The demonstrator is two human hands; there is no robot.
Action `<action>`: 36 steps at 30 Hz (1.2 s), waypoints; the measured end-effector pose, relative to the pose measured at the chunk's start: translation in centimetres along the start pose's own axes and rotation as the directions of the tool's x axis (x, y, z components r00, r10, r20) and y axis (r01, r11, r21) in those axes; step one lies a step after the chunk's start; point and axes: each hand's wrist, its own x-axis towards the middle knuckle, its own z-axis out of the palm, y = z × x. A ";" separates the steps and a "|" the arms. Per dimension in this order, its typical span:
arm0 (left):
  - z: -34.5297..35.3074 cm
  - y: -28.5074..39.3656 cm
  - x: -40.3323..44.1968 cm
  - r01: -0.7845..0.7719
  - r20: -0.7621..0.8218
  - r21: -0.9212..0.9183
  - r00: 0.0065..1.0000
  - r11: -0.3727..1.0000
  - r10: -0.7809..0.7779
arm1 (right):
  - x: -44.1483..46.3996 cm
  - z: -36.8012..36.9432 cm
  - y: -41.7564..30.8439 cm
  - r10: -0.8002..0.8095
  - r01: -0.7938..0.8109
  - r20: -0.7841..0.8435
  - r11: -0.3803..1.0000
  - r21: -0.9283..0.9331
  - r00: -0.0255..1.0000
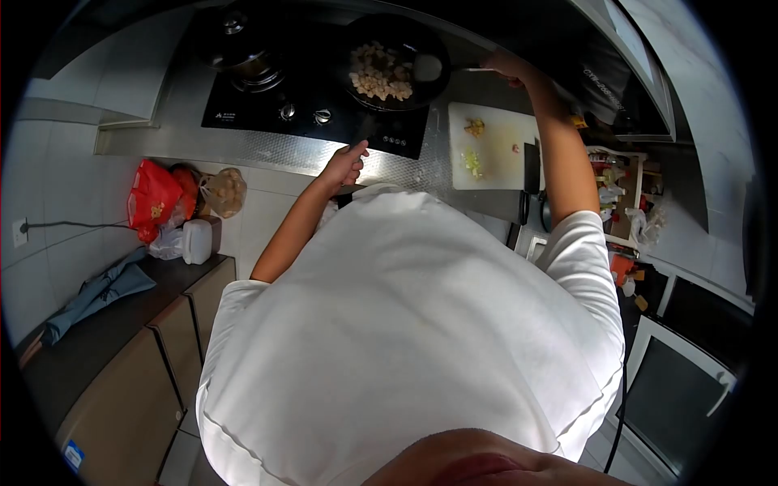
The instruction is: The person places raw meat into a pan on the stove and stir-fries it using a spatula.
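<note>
A dark wok (397, 104) sits on the black gas stove (243, 109), with small pale pieces of food (379, 74) spread over its left and middle part. Closed around the wok's dark handle (367, 130) is my left hand (344, 167), at the stove's front edge. My right hand (509, 66) reaches past the wok's right side and grips a spatula (427, 68). Its broad head rests inside the wok, right of the food. Part of the right hand's fingers is hidden from this angle.
Right of the stove lies a white cutting board (490, 166) with chopped yellowish and green bits and a dark-bladed knife (532, 166). A lidded pot (235, 49) stands on the left burner. Bags (152, 198) sit on the left counter; a shelf of bottles (612, 190) is at right.
</note>
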 end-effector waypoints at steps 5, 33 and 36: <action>0.0 -0.1 0.2 -0.014 0.001 -0.011 1.000 1.000 0.014 | 2.1 4.3 -0.1 0.037 -0.289 0.508 0.857 0.426 0.861; -0.3 -0.4 0.1 -0.006 0.023 -0.043 1.000 0.999 0.007 | -7.5 8.0 -4.4 -0.646 0.509 -0.375 0.759 -0.406 0.665; -0.4 -0.3 0.2 -0.007 0.028 -0.042 1.000 0.999 0.009 | -10.7 6.5 -5.0 -0.673 0.437 -0.371 0.716 -0.544 0.640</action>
